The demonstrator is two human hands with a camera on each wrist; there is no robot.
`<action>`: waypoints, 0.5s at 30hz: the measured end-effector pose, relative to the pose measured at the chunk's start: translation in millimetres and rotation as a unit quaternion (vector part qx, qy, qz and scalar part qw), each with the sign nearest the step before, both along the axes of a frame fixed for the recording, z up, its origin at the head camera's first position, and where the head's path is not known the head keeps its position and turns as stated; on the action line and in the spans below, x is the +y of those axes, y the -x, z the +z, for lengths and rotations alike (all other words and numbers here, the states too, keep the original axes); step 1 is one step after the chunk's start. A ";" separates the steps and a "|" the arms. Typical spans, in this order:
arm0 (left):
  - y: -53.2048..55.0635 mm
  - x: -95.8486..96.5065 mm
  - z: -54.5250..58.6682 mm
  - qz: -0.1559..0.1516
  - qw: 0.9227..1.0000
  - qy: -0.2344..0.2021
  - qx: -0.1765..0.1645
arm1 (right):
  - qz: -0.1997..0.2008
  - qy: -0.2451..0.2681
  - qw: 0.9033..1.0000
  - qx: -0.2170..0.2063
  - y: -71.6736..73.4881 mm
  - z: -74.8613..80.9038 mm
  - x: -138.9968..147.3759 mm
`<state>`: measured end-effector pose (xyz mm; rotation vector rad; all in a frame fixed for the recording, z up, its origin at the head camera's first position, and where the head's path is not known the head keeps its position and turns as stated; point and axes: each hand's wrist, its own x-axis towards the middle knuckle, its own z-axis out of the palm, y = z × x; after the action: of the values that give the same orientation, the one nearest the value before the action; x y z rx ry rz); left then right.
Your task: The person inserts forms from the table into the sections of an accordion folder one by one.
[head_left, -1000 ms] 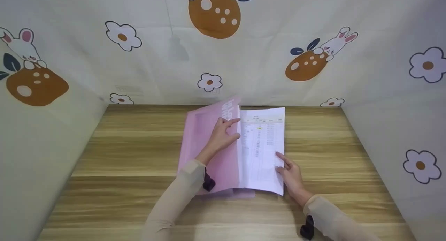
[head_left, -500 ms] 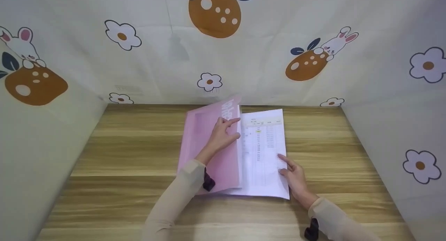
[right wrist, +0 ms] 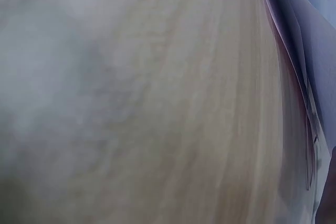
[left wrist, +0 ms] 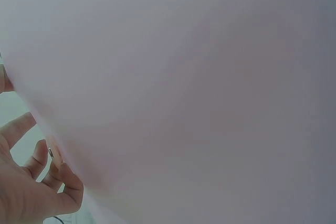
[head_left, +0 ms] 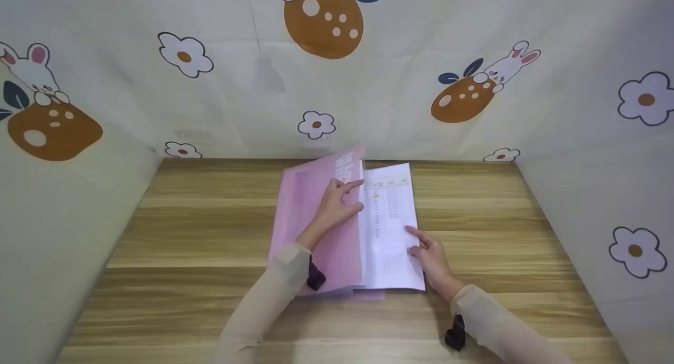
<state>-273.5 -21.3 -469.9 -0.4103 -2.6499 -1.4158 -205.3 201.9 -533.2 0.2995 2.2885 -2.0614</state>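
Note:
A pink folder (head_left: 305, 200) with white lettering near its top lies on the table, its cover lifted at the right side. My left hand (head_left: 335, 206) reaches across the cover and holds its free edge between thumb and fingers; the left wrist view is mostly filled by this pale pink cover (left wrist: 184, 87). From under that edge a white printed sheet (head_left: 392, 258) sticks out to the right, with a table of text and a small yellow mark. My right hand (head_left: 433, 261) pinches the sheet's right edge. The sheet's left part is hidden behind the cover.
The wooden tabletop (head_left: 200, 222) extends around the folder on both sides. Pale curtains with fruit, rabbit and flower prints (head_left: 237, 111) enclose the back and sides. In the right wrist view, stacked paper edges (right wrist: 299, 40) stand along the right.
My right hand first drew the sheet slightly right and toward me, then moved it left and away, so less of it shows beyond the cover. My left hand has stayed in place.

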 end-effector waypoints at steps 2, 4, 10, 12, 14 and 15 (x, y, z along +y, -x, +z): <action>-0.2 -0.2 -0.3 0.001 1.000 -0.002 -0.002 | 0.005 0.002 1.000 0.004 2.0 -0.7 -3.9; -0.1 -0.4 -0.2 0.002 1.000 -0.003 -0.006 | 0.010 0.008 1.000 0.008 3.4 -1.3 -7.8; 0.1 -0.9 -0.3 0.001 1.000 -0.003 -0.008 | 0.025 0.014 1.000 0.009 5.8 -3.5 -20.4; 0.2 -0.9 -0.4 -0.001 1.000 -0.005 -0.005 | 0.028 0.013 0.999 0.008 6.3 -3.7 -24.9; 0.4 -1.0 -0.9 -0.002 1.000 -0.007 0.001 | 0.031 0.014 0.999 0.009 6.8 -3.4 -29.6; 0.5 -1.1 -1.1 -0.003 1.000 -0.007 0.004 | 0.033 0.014 0.999 0.009 7.0 -3.0 -31.8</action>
<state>-274.0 -22.4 -471.0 -0.4215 -2.6337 -1.4306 -212.3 170.1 -536.3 0.2005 2.2458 -2.0707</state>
